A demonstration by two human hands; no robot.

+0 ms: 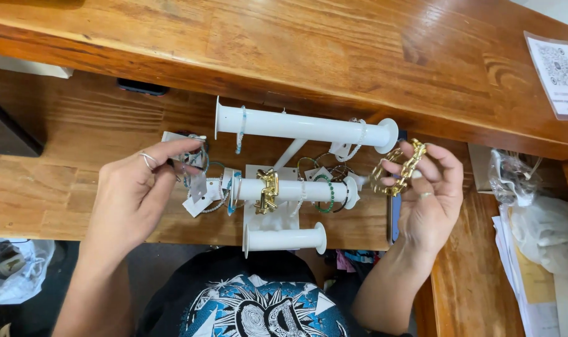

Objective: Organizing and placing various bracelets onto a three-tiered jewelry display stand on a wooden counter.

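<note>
Bracelet in your right hand: chunky gold chain-link bracelet (397,170), pinched between the thumb and fingertips of your right hand (429,198); its loop hangs off the thumb side, toward the stand, and the run of links over your fingertips slants from upper right down to lower left.

Right hand: palm facing you, fingers curled narrow around the gold links, raised just right of the stand's bar ends.

Left hand: your left hand (134,193) sits left of the stand, index finger stretched toward it, a thin silver ring on one finger; the fingertips touch the cluster of white paper price tags and small beaded bracelets (196,168) at the left bar ends. You hold it narrow, but whether it actually grips a tag I cannot tell.

Stand: white three-tier bracelet stand with round bars (296,187), between your two hands; all three bars lie with their long axis left to right, flared caps at the ends.

Top bar: longest, carrying a pale blue beaded bracelet near your left hand and a white beaded one toward your right.

Middle bar: a second gold chain-link bracelet (267,190) wrapped around it, and a green beaded bracelet (328,193) nearer your right hand.

Bottom bar: short white bar (285,238), nearest your body, midway between your wrists.

Surface: brown wooden counter (296,50) beyond both hands.
</note>
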